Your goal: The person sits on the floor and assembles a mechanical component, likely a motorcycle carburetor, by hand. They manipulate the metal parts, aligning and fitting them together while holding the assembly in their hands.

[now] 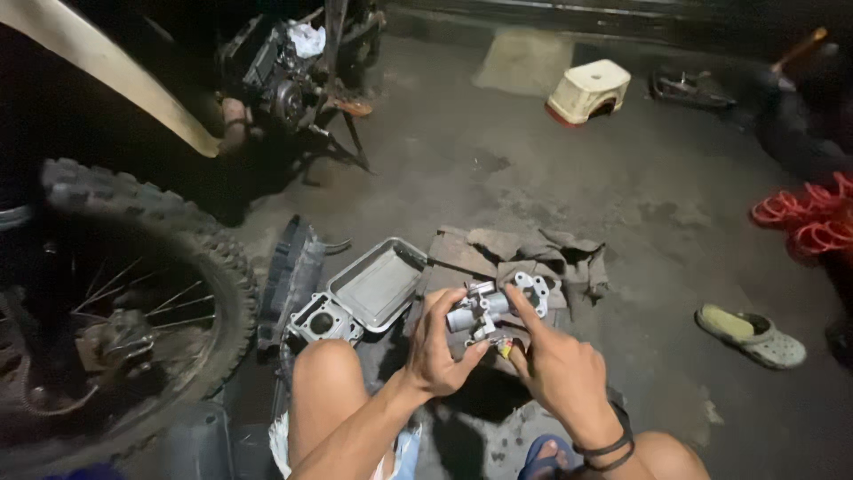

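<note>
Motorcycle [133, 133] stands at left on the concrete floor [551, 196], knobby front wheel [115, 311] nearest the camera, engine area partly stripped. Cylinder block [324, 320] lies on the floor by the left knee, already off the bike. Metal tray [378, 286] beside it looks bare inside; nothing seen in it. Grey rag [533, 253] spread behind the hands. Further off: overturned cream stool [588, 89], one grey clog [753, 335], red coiled hose [813, 222] at right edge.

Carburetor [487, 309] is held above the rag, between both hands. Left hand [440, 347] grips the body from below, fingers wrapped closed on it. Right hand [560, 364] pinches its flange end, index finger extended along the top.

Judgement: dismantling is well along; the carburetor itself appears largely assembled, so its servicing remains.
</note>
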